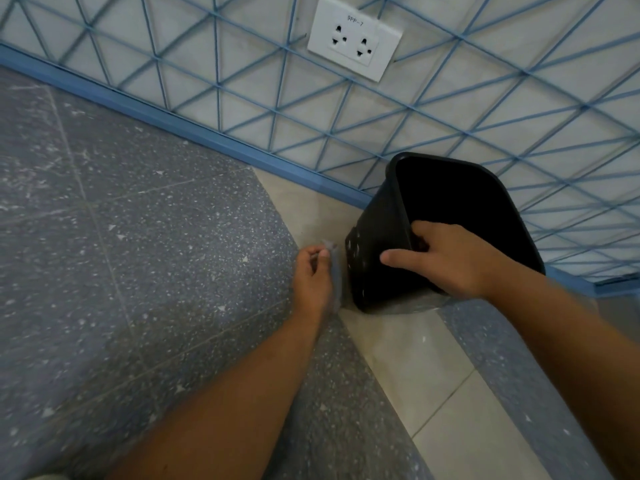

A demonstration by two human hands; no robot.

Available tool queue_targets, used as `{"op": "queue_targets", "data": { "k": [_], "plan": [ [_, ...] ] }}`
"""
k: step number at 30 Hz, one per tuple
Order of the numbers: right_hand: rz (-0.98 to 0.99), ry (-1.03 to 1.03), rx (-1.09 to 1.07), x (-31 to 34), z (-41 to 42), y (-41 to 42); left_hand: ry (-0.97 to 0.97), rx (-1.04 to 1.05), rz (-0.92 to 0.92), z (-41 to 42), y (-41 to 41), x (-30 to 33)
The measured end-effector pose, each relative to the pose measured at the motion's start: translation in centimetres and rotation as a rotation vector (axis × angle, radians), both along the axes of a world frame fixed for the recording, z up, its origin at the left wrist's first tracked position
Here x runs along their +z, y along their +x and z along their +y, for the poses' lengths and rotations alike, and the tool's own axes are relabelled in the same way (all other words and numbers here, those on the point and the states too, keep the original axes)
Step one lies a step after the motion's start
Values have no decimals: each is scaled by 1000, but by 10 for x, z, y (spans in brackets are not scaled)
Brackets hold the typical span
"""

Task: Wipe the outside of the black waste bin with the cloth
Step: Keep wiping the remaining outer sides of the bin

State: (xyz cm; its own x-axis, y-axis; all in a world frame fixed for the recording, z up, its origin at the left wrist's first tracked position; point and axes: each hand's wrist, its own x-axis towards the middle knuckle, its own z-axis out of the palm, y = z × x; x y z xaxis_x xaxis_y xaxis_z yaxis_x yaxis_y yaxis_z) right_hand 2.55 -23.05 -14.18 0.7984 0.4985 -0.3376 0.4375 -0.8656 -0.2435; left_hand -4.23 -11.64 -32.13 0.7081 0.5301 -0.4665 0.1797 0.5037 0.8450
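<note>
The black waste bin [377,237] stands on the floor by the wall, tilted, with its open mouth facing up toward me. Its near side shows pale specks. My right hand [446,258] grips the bin's near rim, fingers curled inside and thumb stretched along the outer wall. My left hand [313,282] holds a thin grey-blue cloth [335,271] pinched between thumb and fingers. The cloth hangs just left of the bin's lower side, a small gap away from it.
A white wall with a blue line pattern [450,116] and a blue skirting strip [194,129] runs behind the bin. A white double socket [354,38] sits on the wall above. The floor is speckled grey [138,254] with a beige tiled band [426,368].
</note>
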Motion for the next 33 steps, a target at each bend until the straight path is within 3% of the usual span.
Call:
{"op": "queue_targets", "data": {
  "k": [5, 10, 16, 19, 22, 28, 33],
  "plan": [
    [-78, 65, -259, -35, 27, -4, -342, -22, -72, -14, 27, 1],
    [-78, 45, -275, -36, 18, 4, -443, -116, -35, -23, 30, -14],
    [-62, 72, -208, -31, 17, -1, -219, -162, -30, -49, 39, -18],
    [-32, 90, -194, -31, 19, -1, -306, -56, 15, -59, 47, -10],
    [-29, 112, -195, -31, 19, -1, -367, 4, -70, -60, 48, -1],
    [-30, 117, -190, -30, 20, -1, -358, 43, -138, -48, 52, 7],
    [-36, 118, -181, -30, 20, -1, -68, -99, -59, -29, 62, 7]
  ]
}}
